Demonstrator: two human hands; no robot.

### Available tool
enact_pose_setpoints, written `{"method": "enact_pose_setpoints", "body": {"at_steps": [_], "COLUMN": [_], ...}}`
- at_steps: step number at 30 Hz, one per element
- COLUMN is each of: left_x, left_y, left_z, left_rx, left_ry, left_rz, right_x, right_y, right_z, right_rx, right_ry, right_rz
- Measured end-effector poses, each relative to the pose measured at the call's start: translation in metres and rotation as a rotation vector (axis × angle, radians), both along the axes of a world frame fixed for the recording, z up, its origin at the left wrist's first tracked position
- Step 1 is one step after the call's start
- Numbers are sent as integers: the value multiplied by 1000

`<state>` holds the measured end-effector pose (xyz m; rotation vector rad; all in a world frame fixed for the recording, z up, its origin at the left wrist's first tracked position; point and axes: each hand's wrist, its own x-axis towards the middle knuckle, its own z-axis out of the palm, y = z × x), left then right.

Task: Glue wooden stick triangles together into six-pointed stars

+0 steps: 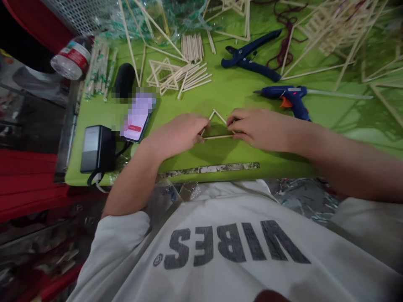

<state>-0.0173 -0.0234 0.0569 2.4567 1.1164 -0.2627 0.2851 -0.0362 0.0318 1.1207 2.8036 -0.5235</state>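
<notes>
A small triangle of thin wooden sticks [218,136] lies at the near middle of the green table, its point facing away from me. My left hand [192,128] pinches its left corner, and my right hand [247,126] pinches its right corner; both corners are hidden by fingers. Beyond my right hand a blue glue gun [291,93] with an orange trigger rests on its side, a glue stick [340,94] poking out of its back. A loose pile of short sticks [192,77] and a stick star [162,74] lie farther off.
Blue cutters [248,58] lie open beyond the glue gun. Larger stick frames [333,33] and dark red string [285,37] fill the far right. At left are a phone [137,119], a black power bank [98,149], wrapped chopsticks [99,71] and a bottle [72,58]. A flat strip [210,168] lies along the near edge.
</notes>
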Motion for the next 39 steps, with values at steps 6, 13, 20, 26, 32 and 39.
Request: {"method": "enact_pose_setpoints", "body": {"at_steps": [6, 13, 20, 26, 32, 39], "left_x": [-3, -2, -1, -2, -3, -4], "left_y": [1, 3, 4, 6, 6, 5], "left_z": [0, -2, -2, -5, -8, -2], "left_rx": [-9, -39, -42, -26, -11, -44], "left_ry": [-16, -36, -22, -43, -54, -41], "left_rz": [-16, -1, 27, 14, 6, -1], "right_x": [3, 1, 0, 2, 1, 2], "right_y": [4, 7, 8, 9, 10, 6], "right_z": [-1, 2, 3, -1, 3, 17], "right_rx": [-1, -25, -64, -62, -89, -107], "right_ry": [84, 84, 51, 81, 98, 109], "right_rz": [49, 105, 91, 106, 147, 113]}}
